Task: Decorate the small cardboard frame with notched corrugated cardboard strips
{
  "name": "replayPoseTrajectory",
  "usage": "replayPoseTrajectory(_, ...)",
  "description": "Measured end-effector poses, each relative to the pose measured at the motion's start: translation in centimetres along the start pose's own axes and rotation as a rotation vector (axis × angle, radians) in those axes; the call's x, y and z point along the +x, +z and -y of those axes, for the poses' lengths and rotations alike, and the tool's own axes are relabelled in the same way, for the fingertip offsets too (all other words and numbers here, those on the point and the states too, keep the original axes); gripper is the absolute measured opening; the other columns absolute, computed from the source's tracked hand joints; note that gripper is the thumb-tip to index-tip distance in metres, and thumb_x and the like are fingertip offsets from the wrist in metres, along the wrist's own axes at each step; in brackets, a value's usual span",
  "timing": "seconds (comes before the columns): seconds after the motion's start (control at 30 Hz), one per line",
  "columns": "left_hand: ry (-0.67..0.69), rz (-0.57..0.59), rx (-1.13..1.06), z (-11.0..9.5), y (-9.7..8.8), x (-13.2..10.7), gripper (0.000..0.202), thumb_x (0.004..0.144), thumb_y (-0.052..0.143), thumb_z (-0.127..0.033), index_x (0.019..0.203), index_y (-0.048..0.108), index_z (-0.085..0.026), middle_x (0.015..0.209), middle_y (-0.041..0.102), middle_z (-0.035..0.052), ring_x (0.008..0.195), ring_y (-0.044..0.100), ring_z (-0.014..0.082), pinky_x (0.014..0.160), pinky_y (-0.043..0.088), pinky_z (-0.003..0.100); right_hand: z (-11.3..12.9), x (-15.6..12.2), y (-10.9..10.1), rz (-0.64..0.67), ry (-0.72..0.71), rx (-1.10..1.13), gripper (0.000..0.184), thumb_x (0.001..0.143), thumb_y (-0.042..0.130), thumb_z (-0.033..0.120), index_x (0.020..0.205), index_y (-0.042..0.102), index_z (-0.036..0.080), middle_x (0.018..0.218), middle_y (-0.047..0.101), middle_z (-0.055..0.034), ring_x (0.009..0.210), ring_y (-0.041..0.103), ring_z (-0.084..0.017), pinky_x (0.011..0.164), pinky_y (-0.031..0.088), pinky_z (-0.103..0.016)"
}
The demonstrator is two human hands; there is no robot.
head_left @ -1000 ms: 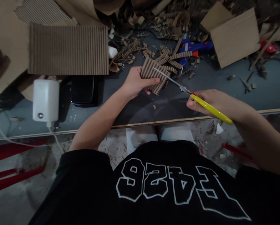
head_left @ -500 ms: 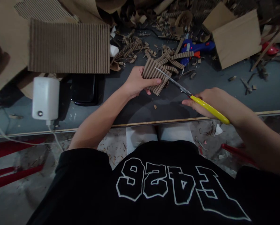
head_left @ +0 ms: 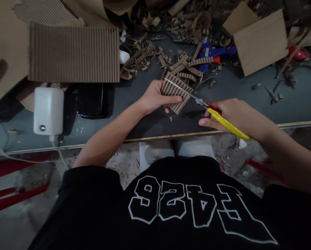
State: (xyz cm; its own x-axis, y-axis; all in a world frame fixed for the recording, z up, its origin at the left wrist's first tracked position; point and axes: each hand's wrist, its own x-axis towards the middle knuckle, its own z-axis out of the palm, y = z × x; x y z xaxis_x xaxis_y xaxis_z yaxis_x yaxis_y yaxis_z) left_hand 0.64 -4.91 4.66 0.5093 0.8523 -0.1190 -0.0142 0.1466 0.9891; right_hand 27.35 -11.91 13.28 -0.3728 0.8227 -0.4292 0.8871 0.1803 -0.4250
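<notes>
A small square of corrugated cardboard (head_left: 174, 100) is pinched in my left hand (head_left: 155, 97), thumb across its ribbed face and the other fingers beneath. My right hand (head_left: 229, 114) is closed on the scissors (head_left: 229, 126), which have yellow and red handles. One scissor blade lies over the ribbed face, pointing up and left; the other blade is hidden, so I cannot tell whether it is under the card. Just beyond the card lie several cut corrugated strips (head_left: 200, 61).
A blue glue gun (head_left: 216, 52) lies behind the strips. At left are a large corrugated sheet (head_left: 74, 53), a white adapter (head_left: 49, 111) with a cord, and a black flat case (head_left: 90, 100). Flat cardboard (head_left: 261, 43) is at right. Scraps litter the back; the table edge (head_left: 171, 136) runs before me.
My left hand and the cardboard have moved slightly toward me. The scissors have shifted left, their blade now reaching further across the piece, and the red handle shows.
</notes>
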Motion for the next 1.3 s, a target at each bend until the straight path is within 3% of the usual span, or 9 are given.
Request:
replayPoseTrajectory(0.13,-0.007,0.016,-0.017,0.0,0.1,0.0,0.074,0.053,0.104,-0.069,0.089,0.071,-0.014,0.076,0.07,0.0011,0.059,0.069,0.014,0.042,0.055,0.021,1.0,0.1,0.2,-0.011,0.082,-0.189,0.076,0.098,0.038,0.095,0.062,0.043,0.028,0.058,0.045,-0.0059,0.055,0.035,-0.02,0.068,0.025,-0.039)
replayPoseTrajectory(0.33,-0.033,-0.003,-0.05,-0.4,-0.1,0.1,0.071,0.052,0.106,-0.063,0.091,0.071,-0.014,0.079,0.072,0.002,0.057,0.065,0.0102,0.04,0.051,0.017,0.2,0.6,0.8,-0.069,0.02,-0.209,0.072,0.101,0.033,0.089,0.061,0.035,0.03,0.054,0.03,-0.0031,0.055,0.035,-0.022,0.069,0.021,-0.04)
replayPoseTrajectory(0.43,-0.036,0.007,-0.079,-0.5,-0.2,0.1,0.073,0.048,0.108,-0.062,0.09,0.071,-0.014,0.077,0.072,0.0014,0.054,0.064,0.0094,0.038,0.05,0.016,0.1,0.6,0.5,-0.045,0.035,-0.19,0.076,0.096,0.037,0.097,0.062,0.041,0.029,0.056,0.041,-0.0046,0.054,0.037,-0.02,0.066,0.024,-0.039)
replayPoseTrajectory(0.6,-0.085,0.159,-0.072,-0.6,0.3,-0.2,0.067,0.052,0.108,-0.061,0.083,0.071,-0.014,0.065,0.07,0.0003,0.046,0.062,0.0105,0.036,0.052,0.018,0.8,0.6,0.2,-0.036,0.023,-0.13,0.08,0.087,0.048,0.104,0.073,0.055,0.026,0.071,0.063,-0.0075,0.058,0.048,-0.019,0.06,0.031,-0.035)
replayPoseTrajectory(0.77,-0.086,0.134,-0.097,-0.6,0.6,-0.3,0.066,0.049,0.11,-0.057,0.082,0.073,-0.014,0.067,0.073,0.0019,0.048,0.066,0.0124,0.035,0.051,0.018,1.7,1.6,0.0,0.003,0.039,-0.129,0.081,0.089,0.044,0.104,0.069,0.054,0.026,0.067,0.059,-0.0084,0.06,0.05,-0.021,0.064,0.03,-0.035)
replayPoseTrajectory(0.97,-0.141,0.068,-0.164,-0.6,0.2,0.2,0.069,0.043,0.113,-0.054,0.083,0.075,-0.013,0.069,0.075,0.0014,0.047,0.063,0.01,0.033,0.049,0.018,2.9,3.2,-0.4,0.061,0.104,-0.219,0.082,0.1,0.029,0.095,0.062,0.049,0.025,0.061,0.045,-0.0063,0.06,0.037,-0.018,0.069,0.029,-0.037)
replayPoseTrajectory(1.13,-0.172,0.08,-0.195,-0.6,-0.3,0.2,0.064,0.049,0.112,-0.053,0.085,0.077,-0.013,0.07,0.075,0.0013,0.051,0.064,0.0104,0.036,0.05,0.018,2.5,5.5,-0.3,0.015,0.039,-0.104,0.086,0.09,0.03,0.104,0.06,0.045,0.025,0.058,0.04,-0.005,0.059,0.033,-0.017,0.065,0.026,-0.036)
replayPoseTrajectory(1.3,-0.154,0.035,-0.254,-1.0,-1.2,0.3,0.06,0.052,0.111,-0.05,0.087,0.077,-0.014,0.07,0.075,-0.0001,0.049,0.063,0.0095,0.035,0.048,0.017,0.6,7.2,-1.3,0.045,0.035,0.188,0.095,0.075,0.029,0.116,0.06,0.05,0.024,0.052,0.046,-0.0052,0.05,0.046,-0.016,0.058,0.034,-0.035)
